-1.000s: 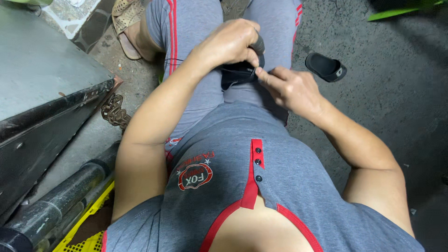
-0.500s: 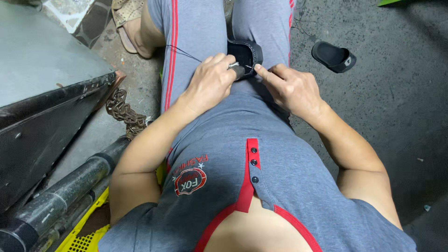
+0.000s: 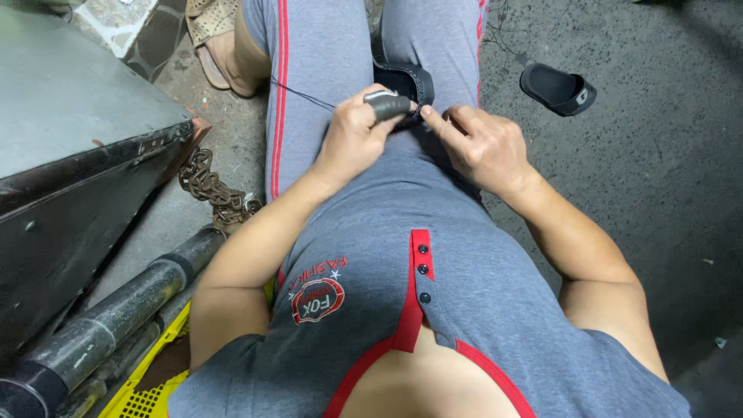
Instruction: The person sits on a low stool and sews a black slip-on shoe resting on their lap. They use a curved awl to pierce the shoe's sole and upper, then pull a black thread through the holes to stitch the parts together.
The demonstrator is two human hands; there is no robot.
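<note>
A dark concrete floor (image 3: 658, 178) fills the right side of the view, and a big grey metal box (image 3: 70, 155) with a black side stands at the left. Below it lie a dark pipe (image 3: 116, 317) and the corner of a yellow plastic crate (image 3: 151, 387), with a rusty chain (image 3: 213, 190) heaped on the ground between the box and the person's leg. The person sits in a grey top and grey trousers with red stripes. A tan sandal (image 3: 213, 31) is on one foot at the top left, and a black slipper (image 3: 557, 89) lies alone on the floor, well apart from the hands.

In the lap, between the thighs, rests a black shoe piece (image 3: 406, 77). The left hand (image 3: 352, 135) has its grip closed around a small grey tool (image 3: 387, 104), held right at the edge of that black piece. A thin dark thread (image 3: 302, 94) runs from this hand across the left thigh. The right hand (image 3: 480, 143) lies just beside it, fingers loosely curled and forefinger stretched toward the tool; it seems to hold nothing, though its fingertips are partly hidden.
</note>
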